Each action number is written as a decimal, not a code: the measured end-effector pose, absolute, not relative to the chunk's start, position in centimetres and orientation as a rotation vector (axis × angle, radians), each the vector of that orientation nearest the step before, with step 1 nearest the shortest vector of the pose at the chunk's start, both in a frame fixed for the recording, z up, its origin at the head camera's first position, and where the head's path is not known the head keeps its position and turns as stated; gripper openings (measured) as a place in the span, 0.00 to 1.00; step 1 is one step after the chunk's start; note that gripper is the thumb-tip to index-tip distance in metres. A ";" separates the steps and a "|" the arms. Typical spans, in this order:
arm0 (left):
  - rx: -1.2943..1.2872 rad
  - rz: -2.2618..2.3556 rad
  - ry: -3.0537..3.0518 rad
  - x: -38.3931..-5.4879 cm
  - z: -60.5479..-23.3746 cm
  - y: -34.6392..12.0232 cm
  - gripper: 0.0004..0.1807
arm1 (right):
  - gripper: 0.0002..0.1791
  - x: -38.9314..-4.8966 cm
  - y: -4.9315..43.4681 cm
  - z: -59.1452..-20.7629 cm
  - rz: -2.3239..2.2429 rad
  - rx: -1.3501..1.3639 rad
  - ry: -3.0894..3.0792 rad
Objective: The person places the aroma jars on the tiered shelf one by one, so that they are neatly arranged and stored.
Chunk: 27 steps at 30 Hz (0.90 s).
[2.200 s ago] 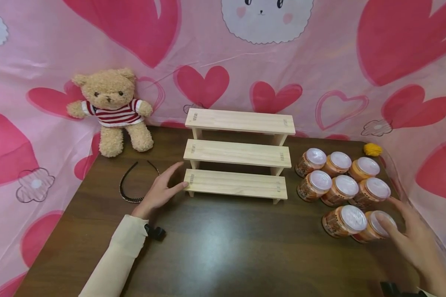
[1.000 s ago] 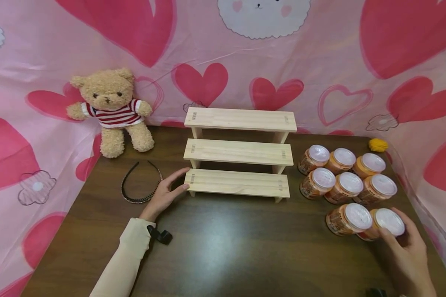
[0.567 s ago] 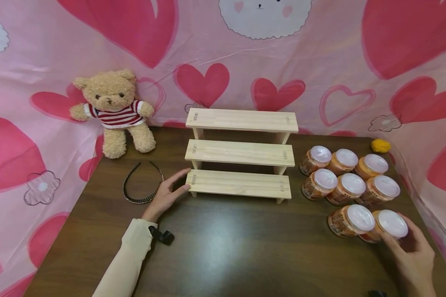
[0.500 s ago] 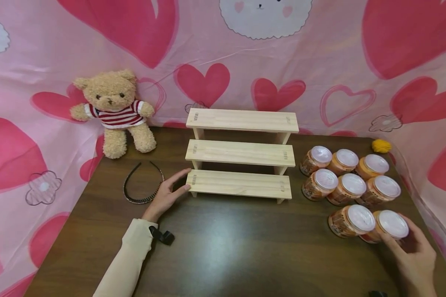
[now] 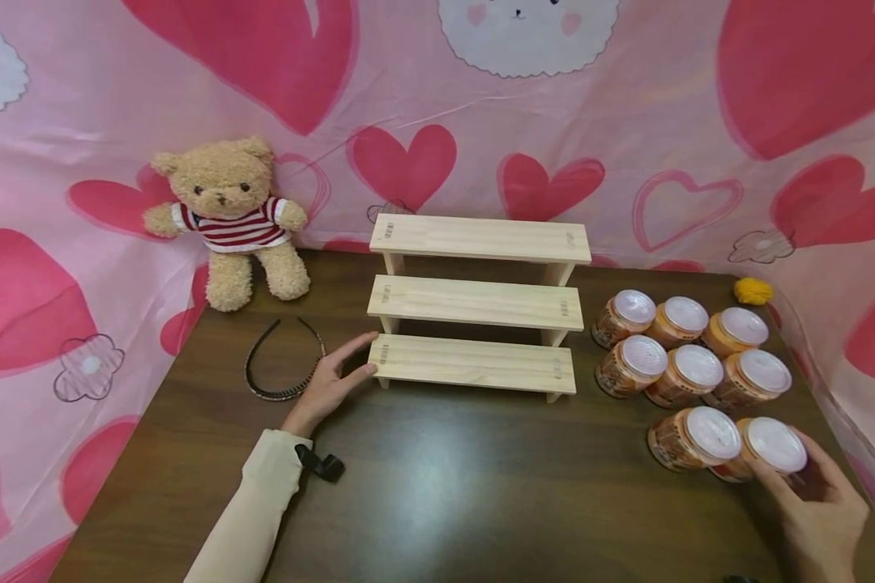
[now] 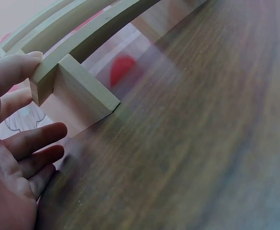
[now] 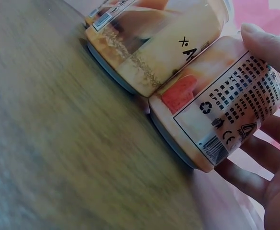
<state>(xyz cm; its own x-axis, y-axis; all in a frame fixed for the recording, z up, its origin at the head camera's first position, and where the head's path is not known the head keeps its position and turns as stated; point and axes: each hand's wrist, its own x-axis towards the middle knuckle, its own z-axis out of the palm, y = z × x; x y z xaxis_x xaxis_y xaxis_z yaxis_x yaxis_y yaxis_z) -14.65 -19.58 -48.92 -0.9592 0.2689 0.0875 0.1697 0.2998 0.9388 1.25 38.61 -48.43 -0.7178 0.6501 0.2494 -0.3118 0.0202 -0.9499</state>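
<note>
At the right of the head view, my right hand [image 5: 820, 506] grips the nearest right jar [image 5: 776, 445], thumb on its near side and fingers round the far side. That jar [image 7: 221, 100] has a printed label with a barcode, and it stands against another jar [image 7: 163, 43] on the tabletop. My left hand [image 5: 328, 389] is at the left end of the lowest pale wooden shelf [image 5: 474, 364]. In the left wrist view, the thumb touches the shelf board's edge [image 6: 65, 57], and the lower fingers [image 6: 39, 141] are apart from the wood.
Several more clear-lidded jars [image 5: 693, 366] stand in rows right of the three-tier shelf. A black headband [image 5: 251, 372] lies beside my left hand. A teddy bear [image 5: 226, 198] sits at the back left. A yellow ball [image 5: 753, 291] lies at the back right corner.
My right hand has come in from beside the near right jar and now grips it. My left hand has settled at the lowest shelf's end. The view has shifted slightly.
</note>
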 end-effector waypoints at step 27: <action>0.420 1.754 2.447 -14.8 -49.2 -19.3 0.28 | 0.32 1.7 39.0 -47.3 1.867 -0.149 -1.423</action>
